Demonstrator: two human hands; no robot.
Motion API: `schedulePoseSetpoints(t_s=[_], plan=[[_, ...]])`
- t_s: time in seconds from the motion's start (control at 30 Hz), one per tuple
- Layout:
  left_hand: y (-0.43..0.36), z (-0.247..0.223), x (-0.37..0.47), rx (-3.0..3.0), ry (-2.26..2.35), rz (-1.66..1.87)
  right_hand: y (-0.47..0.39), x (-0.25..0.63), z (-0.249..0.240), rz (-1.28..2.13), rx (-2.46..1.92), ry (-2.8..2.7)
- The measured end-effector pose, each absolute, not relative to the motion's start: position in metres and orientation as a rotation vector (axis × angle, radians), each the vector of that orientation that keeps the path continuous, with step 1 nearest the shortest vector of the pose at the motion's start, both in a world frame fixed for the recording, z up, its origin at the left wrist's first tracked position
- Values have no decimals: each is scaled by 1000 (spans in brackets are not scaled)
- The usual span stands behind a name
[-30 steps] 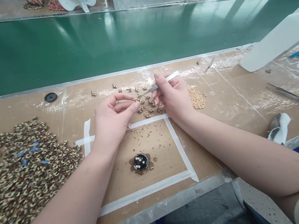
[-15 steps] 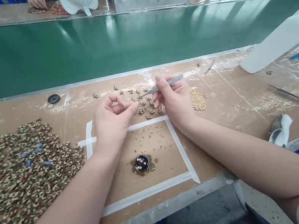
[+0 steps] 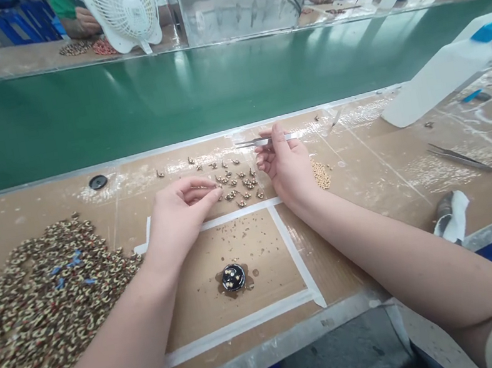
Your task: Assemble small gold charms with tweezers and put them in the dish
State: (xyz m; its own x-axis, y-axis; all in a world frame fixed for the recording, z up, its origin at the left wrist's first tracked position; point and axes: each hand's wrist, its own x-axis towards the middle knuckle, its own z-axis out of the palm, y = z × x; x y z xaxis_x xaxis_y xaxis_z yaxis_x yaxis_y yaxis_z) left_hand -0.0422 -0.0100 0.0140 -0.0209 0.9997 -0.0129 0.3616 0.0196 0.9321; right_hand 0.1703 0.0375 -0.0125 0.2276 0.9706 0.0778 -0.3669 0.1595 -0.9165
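My left hand (image 3: 183, 217) is closed in a pinch at the left edge of several small brown-and-cream pieces (image 3: 231, 196). Whatever sits between its fingertips is too small to make out. In my right hand (image 3: 289, 167) are metal tweezers (image 3: 248, 143), held nearly level with the tips pointing left, above the same pieces. Just right of that hand lies a little heap of tan beads (image 3: 321, 176). Nearer to me, a small black dish (image 3: 233, 278) with dark shiny liquid and a few pale beads stands inside a white tape frame (image 3: 245, 327).
A wide pile of dark and cream pieces (image 3: 54, 313) covers the left side. A black lid (image 3: 98, 182) lies behind it. To the right are a white bottle (image 3: 437, 77), more tweezers (image 3: 460, 157) and a crumpled wrapped item (image 3: 452, 217). Beyond runs a green strip (image 3: 210, 89).
My hands have drawn apart. The tweezers have left my left fingertips, swinging up to nearly level. My left hand has shifted slightly left and down. The view has tilted upward.
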Motion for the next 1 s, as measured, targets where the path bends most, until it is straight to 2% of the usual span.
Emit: schedulePoseSetpoints(t_s=[0.3, 0.6, 0.9, 1.0], plan=[[-7, 16, -55, 1823, 1649, 703, 51, 180, -12, 1193, -942, -662], [-11, 25, -59, 1806, 1714, 989, 52, 188, -9, 1204, -872, -687], [-16, 25, -61, 2108, 1654, 1068, 48, 189, 1, 1067, -866, -630], [-27, 21, -56, 2181, 1715, 980, 31, 189, 3, 1077, -877, -576]])
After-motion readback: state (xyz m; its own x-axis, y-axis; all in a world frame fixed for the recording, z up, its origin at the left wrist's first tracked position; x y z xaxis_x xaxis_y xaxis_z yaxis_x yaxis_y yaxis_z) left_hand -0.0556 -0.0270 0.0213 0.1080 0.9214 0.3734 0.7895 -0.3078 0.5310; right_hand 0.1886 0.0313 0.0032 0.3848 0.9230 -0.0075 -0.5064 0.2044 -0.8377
